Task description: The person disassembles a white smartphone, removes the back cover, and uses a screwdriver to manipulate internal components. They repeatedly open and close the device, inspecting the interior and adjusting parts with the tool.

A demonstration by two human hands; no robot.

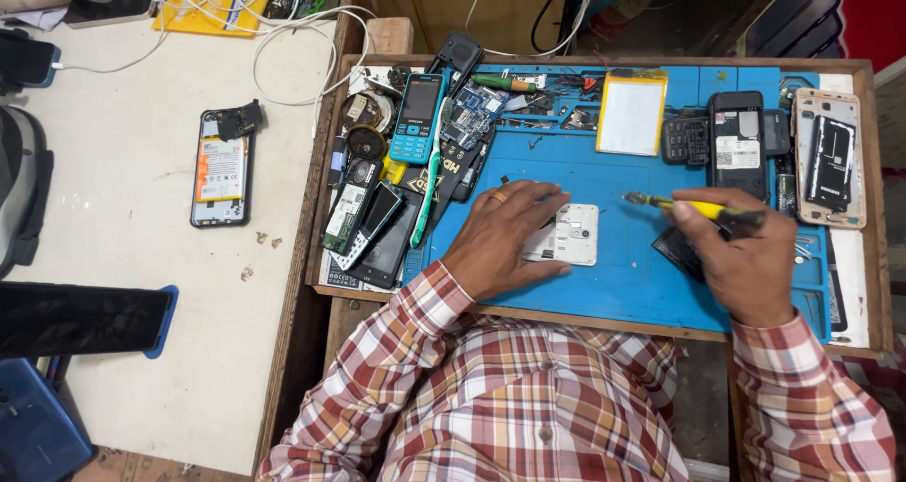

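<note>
Head view: left hand (pixel 500 241) flat, fingers spread, pressing white phone body (pixel 563 235) onto blue mat (pixel 604 284). Right hand (pixel 746 255) clenched round yellow screwdriver (pixel 694 207), tip clear of phone.

A wooden-rimmed table (pixel 874 199) covered by a blue mat (pixel 604 274) stood beside a lower white table (pixel 123 255) with a scuffed top, under even light, with white cables (pixel 283 38) trailing across the back and a red surface (pixel 873 10) at the far right corner.
</note>
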